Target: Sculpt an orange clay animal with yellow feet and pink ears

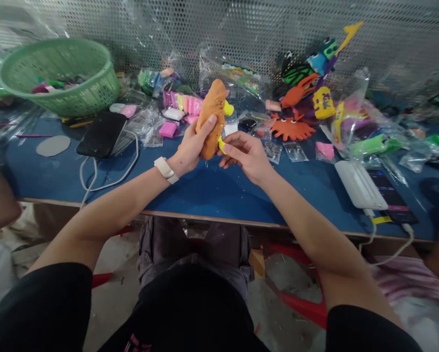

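The elongated orange clay-like piece (212, 117) is gripped upright in the left hand (192, 146), above the blue desk (204, 190). At its lower right edge, a small yellow soft piece (221, 144) is pinched between the right hand's (246, 155) thumb and fingers.

dim, greyish light falling across the blue tabletop (212, 195), soft shadows lying beneath the forearms, clear plastic bags (151, 124) glinting, outer edges stretching and blurring, centre looking somewhat clearer
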Available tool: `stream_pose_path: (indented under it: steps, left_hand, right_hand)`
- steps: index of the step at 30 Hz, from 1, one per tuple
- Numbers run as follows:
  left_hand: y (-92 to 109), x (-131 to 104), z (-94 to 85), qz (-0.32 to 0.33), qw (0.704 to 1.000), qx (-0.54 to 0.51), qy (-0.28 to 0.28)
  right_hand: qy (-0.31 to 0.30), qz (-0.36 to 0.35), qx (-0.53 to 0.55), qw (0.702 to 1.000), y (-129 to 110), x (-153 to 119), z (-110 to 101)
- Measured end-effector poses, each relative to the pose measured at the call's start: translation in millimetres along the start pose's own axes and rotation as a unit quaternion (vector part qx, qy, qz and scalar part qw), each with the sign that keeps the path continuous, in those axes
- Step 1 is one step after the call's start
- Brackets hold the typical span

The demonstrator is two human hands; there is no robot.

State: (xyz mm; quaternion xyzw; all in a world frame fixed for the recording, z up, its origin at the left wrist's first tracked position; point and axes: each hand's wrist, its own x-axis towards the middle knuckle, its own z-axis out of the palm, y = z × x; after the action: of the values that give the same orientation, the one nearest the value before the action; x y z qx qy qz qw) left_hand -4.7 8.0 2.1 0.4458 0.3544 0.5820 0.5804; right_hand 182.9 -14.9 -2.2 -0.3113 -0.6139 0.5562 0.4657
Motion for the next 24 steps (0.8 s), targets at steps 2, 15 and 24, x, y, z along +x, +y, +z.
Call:
stream_pose_path:
  steps: [2, 15, 24]
  left_hand:
    - [-1.7, 0.5, -0.6, -0.002, 1.0, -0.006, 0.004]
    - [-3.9, -5.5, 4.3, -0.057, 0.998, 0.002, 0.013]
    - [-7.5, -1.1, 0.5, -0.097, 0.995, -0.016, -0.019]
  right_hand:
    - [0.027, -0.038, -0.052, 0.998, 0.9, -2.8, 2.0]
    - [0.139, -0.251, -0.447, 0.847, 5.8, -12.2, 2.2]
    - [0.159, -0.307, -0.57, 0.745, 7.2, -14.3, 6.4]
